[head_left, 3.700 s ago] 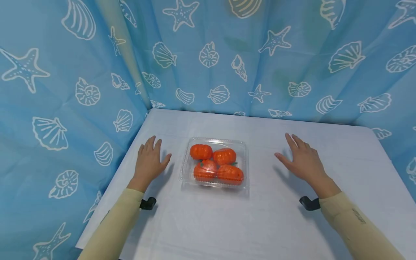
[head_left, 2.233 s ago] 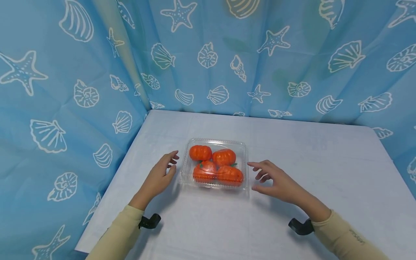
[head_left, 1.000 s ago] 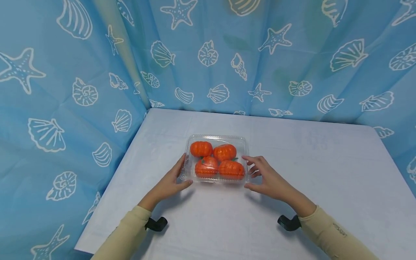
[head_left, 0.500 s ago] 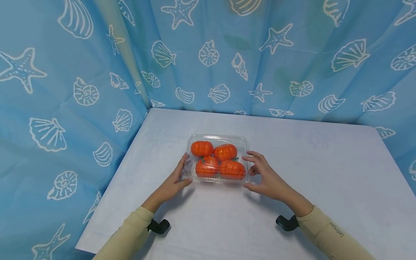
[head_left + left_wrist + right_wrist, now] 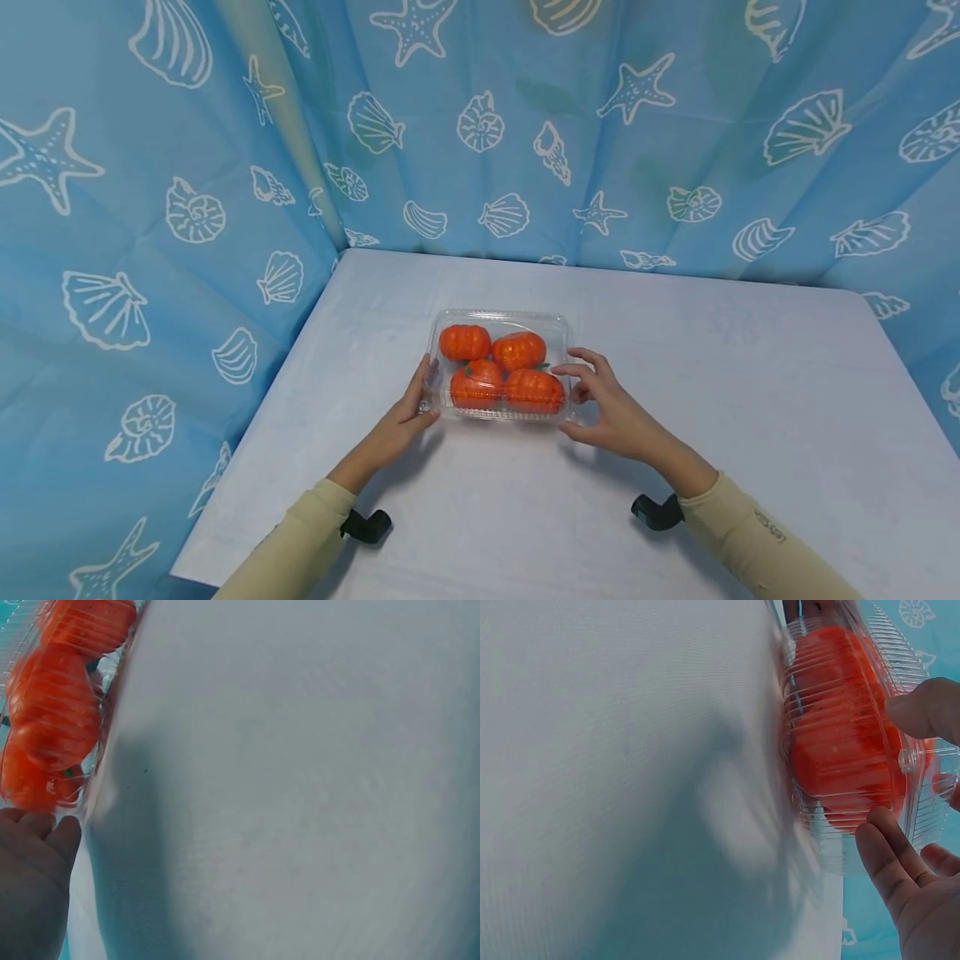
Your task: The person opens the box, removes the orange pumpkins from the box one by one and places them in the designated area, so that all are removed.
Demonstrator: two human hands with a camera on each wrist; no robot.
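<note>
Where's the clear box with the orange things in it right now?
In the head view, the clear box is near the middle, between the left hand and the right hand, with the white table below it.

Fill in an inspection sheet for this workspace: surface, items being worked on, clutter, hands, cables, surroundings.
Surface: white-covered rectangular table, shadows beneath both arms.
Job's things: clear, rectangular, ribbed plastic box holding four glossy orange pumpkin-shaped pieces, two at the back and two in front; green bits show among them. Whether the box is latched cannot be told.
Clutter: nothing seen.
Left hand: holds the box's left side, thumb at the near corner.
Right hand: fingers and thumb at the box's right side.
Cables: nothing seen.
Surroundings: blue hanging fabric printed with white shells and starfish, behind and to the left and right.
</note>
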